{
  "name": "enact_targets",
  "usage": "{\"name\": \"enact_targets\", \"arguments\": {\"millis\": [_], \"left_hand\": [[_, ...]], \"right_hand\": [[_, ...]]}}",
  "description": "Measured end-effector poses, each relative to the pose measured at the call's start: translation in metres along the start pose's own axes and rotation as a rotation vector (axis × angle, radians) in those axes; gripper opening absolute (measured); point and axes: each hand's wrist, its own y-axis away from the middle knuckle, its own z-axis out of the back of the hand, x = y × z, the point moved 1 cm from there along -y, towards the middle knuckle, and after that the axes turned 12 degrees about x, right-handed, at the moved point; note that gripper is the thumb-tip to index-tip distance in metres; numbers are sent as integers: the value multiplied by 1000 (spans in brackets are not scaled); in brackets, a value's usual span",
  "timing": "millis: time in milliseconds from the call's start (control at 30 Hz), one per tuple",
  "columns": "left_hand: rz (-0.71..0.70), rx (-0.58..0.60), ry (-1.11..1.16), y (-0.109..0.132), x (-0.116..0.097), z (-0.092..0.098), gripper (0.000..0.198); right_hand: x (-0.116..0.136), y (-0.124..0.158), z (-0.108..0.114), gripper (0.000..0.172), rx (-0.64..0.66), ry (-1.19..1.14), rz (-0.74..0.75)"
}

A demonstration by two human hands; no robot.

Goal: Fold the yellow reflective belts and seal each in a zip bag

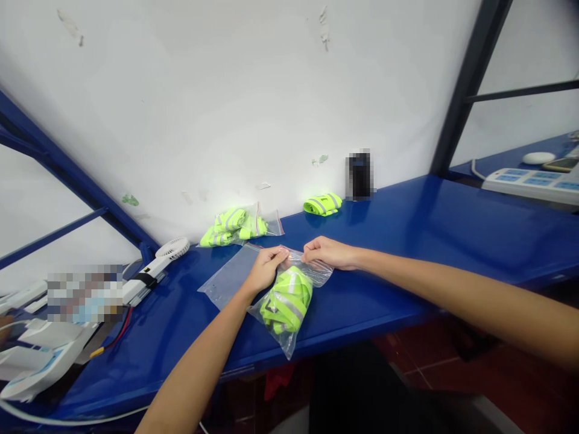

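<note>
A clear plastic bag (pixel 294 344) with a folded neon-yellow reflective strap bundle (pixel 288 299) inside lies near the front edge of the blue table. My left hand (pixel 266 268) pinches the bag's upper edge at its left part. At the right part of the same edge, my right hand (pixel 326 252) has its fingers closed on the plastic. Flat on the table beside my left hand is another clear bag (pixel 225 276), with nothing visible inside. Several bagged yellow bundles (pixel 233 226) rest against the wall, and one rolled yellow bundle (pixel 322 204) without a bag sits farther right.
A dark pixelated object (pixel 359 176) stands by the wall. On the left are a white handheld fan (pixel 172 248), white plastic equipment (pixel 49 355) and cables. A power strip (pixel 534 182) is at the far right, behind a dark frame post (pixel 470 87).
</note>
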Motion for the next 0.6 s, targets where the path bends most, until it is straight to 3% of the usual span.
{"name": "enact_targets", "arguments": {"millis": [133, 300, 600], "left_hand": [[10, 9, 23, 0, -2, -1, 38], [12, 39, 23, 1, -5, -1, 37], [-15, 109, -38, 2, -12, -6, 36]], "right_hand": [[2, 17, -5, 23, -12, 13, 10], [9, 47, -8, 19, -51, 156, -80], [23, 74, -17, 35, 15, 451, -153]]}}
